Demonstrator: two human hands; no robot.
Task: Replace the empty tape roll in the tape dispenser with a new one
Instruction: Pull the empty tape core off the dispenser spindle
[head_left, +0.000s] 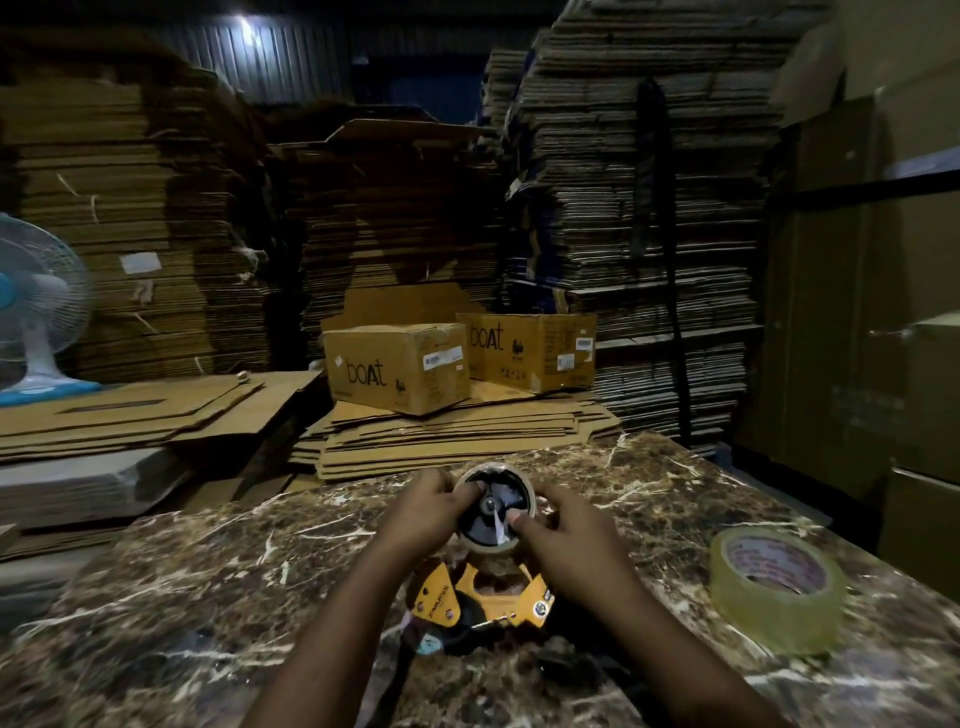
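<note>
An orange tape dispenser (485, 597) lies on the marbled table (208, 571) in front of me. An empty cardboard tape core (524, 491) sits on the dispenser's black wheel (485, 527). My left hand (428, 512) grips the core's left side, its thumb hooked over the rim. My right hand (563, 525) grips the right side, its thumb pressed inside the rim. A full roll of clear tape (776, 590) lies flat on the table to the right, apart from both hands.
Two boAt cartons (397, 366) stand on flattened cardboard beyond the table's far edge. Tall stacks of flat cartons (649, 208) fill the back and right. A blue fan (36, 312) stands at the left.
</note>
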